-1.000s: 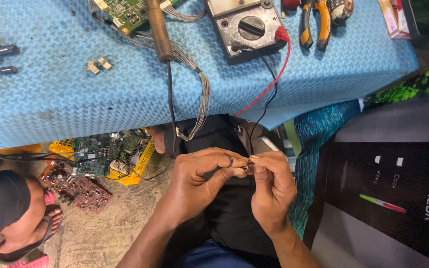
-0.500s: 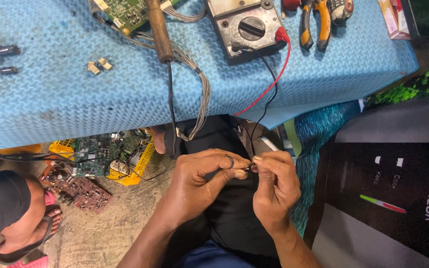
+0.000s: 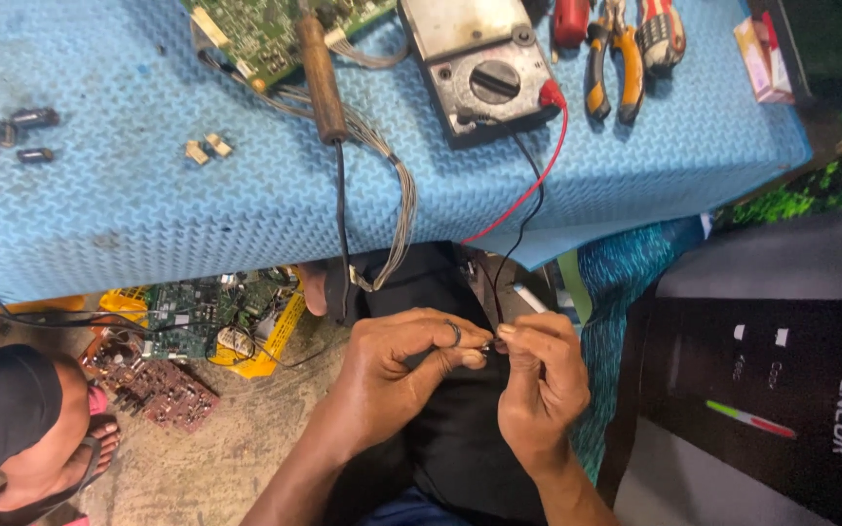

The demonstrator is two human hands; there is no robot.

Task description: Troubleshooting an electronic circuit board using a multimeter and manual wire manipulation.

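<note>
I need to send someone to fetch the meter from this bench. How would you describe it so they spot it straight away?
Start at the blue foam mat covering the bench and look along its far edge, just right of the wooden-handled soldering iron. The meter is the grey box there with a round black dial. Unlike the pliers beside it, a red lead and a black lead trail from it.

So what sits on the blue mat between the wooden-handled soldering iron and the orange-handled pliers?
In the head view, a grey analogue multimeter with a round dial lies between the wooden-handled soldering iron and the orange-handled pliers on the blue textured mat.
</note>
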